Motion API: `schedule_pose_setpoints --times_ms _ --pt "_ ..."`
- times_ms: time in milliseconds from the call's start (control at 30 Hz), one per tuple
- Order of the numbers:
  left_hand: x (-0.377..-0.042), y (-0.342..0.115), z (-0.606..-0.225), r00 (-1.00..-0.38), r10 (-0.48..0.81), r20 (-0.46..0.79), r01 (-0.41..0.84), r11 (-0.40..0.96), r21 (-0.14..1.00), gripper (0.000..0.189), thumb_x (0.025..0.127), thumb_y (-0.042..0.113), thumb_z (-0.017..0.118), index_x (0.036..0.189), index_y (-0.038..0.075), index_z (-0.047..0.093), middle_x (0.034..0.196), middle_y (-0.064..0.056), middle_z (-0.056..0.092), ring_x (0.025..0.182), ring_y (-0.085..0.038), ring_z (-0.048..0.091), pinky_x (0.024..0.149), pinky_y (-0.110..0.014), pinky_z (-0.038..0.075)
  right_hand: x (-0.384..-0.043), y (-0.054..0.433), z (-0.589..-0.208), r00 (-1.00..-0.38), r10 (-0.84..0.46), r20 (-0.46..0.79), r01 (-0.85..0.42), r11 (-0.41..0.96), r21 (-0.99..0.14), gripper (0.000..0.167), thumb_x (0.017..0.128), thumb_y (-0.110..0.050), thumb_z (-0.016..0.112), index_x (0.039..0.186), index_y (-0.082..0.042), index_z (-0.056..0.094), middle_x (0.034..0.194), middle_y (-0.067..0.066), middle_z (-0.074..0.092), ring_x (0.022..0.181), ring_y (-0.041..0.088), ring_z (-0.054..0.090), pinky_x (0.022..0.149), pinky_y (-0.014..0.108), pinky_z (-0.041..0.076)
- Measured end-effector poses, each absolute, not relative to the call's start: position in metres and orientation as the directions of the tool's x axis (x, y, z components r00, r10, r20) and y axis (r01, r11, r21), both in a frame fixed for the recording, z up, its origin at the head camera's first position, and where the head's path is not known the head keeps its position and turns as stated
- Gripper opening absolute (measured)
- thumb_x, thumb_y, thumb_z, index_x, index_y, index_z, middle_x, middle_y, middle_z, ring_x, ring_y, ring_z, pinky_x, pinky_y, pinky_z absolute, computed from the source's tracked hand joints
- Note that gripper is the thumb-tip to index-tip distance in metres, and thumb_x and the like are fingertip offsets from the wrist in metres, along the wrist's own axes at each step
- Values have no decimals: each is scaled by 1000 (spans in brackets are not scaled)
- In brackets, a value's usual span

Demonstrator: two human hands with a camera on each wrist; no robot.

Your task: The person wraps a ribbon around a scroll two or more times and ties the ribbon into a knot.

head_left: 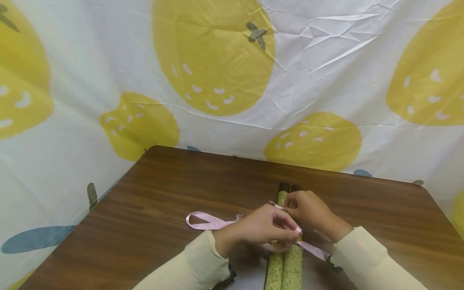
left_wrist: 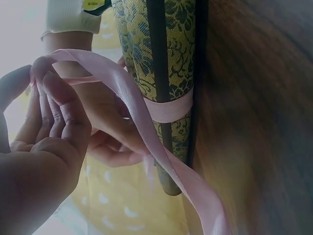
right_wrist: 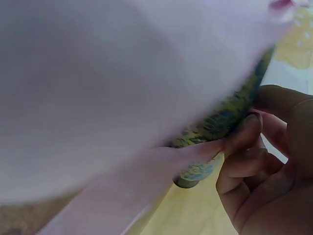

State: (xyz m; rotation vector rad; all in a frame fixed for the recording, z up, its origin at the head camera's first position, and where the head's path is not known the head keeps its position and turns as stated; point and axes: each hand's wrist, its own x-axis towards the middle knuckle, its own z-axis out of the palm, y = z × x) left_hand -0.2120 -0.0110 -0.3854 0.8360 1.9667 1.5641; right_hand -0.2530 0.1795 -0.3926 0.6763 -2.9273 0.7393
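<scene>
A double-rolled scroll (head_left: 292,268) with yellow-green floral fabric and dark ends lies lengthwise on the table. A pink ribbon (left_wrist: 168,110) goes round it as a band. My left hand (head_left: 259,225), above the scroll, pinches a raised length of ribbon between thumb and fingertips; a strip of it hangs down in the left wrist view. Farther up the scroll, my right hand (head_left: 311,211) pinches another part of the ribbon (right_wrist: 193,152) between thumb and finger. In the right wrist view, a blurred pink surface hides much of the scroll (right_wrist: 220,122).
A loop of the ribbon (head_left: 208,220) lies on the brown wooden table (head_left: 163,189) left of the scroll. Behind the table hangs a white cloth (head_left: 232,125) printed with yellow lemons. Dark wrist straps (head_left: 232,274) show by the sleeves.
</scene>
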Motion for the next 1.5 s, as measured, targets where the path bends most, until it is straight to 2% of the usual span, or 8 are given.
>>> schedule_pose_setpoints --times_ms 300,533,633,733,900,1233,1367,1500 --pt "-213 -11 -387 -690 724 9 163 143 976 17 92 12 72 101 -3 74 88 -20 75 65 -6 67 63 -21 56 -231 197 -388 -920 -360 157 -381 722 -577 5 93 -16 68 89 -15 70 70 -6 63 61 6 55 56 25 48" --pt "-215 -13 -388 -686 727 -13 175 182 968 18 93 16 71 103 2 74 83 -5 76 66 -7 68 65 -29 59 -185 211 -369 -912 -362 191 -387 610 -692 11 98 -24 64 95 -14 67 75 1 67 58 8 60 56 25 51" --pt "-216 -14 -388 -684 730 -8 197 195 961 17 93 18 71 101 3 74 83 -3 76 68 -6 68 67 -27 58 -173 208 -367 -886 -399 235 -446 599 -665 6 96 -25 67 92 -22 66 73 -8 64 61 4 57 56 24 49" --pt "-215 -14 -389 -686 728 1 219 205 954 15 91 16 73 100 4 75 87 -7 76 70 -5 67 70 -22 56 -167 204 -368 -869 -427 250 -480 604 -637 10 95 -27 69 87 -28 64 69 -14 60 61 2 54 55 23 48" --pt "-212 -11 -388 -694 720 4 236 222 946 13 89 14 75 98 5 76 89 -8 76 73 -2 67 73 -18 54 -166 203 -371 -840 -474 263 -526 598 -605 11 96 -26 68 86 -26 63 69 -16 58 61 -2 53 54 22 48" --pt "-214 -9 -386 -690 724 12 300 271 915 15 93 20 71 97 6 77 82 0 75 69 -1 66 68 -18 55 -165 207 -376 -786 -527 324 -605 550 -575 11 97 -15 65 89 -23 62 69 -13 60 60 -5 50 50 20 45" --pt "-225 -12 -380 -735 673 78 416 358 836 16 96 23 68 97 10 77 82 3 74 67 0 64 65 -18 53 -166 209 -376 -767 -522 372 -635 538 -554 15 95 -11 67 87 -22 62 69 -17 57 60 -5 49 49 20 44" --pt "-241 -10 -374 -796 586 154 514 518 684 12 95 24 68 100 14 75 85 6 71 71 0 59 66 -17 49 -166 212 -376 -765 -513 388 -639 536 -551 16 93 -9 69 87 -23 62 70 -19 56 60 -5 49 49 20 45"
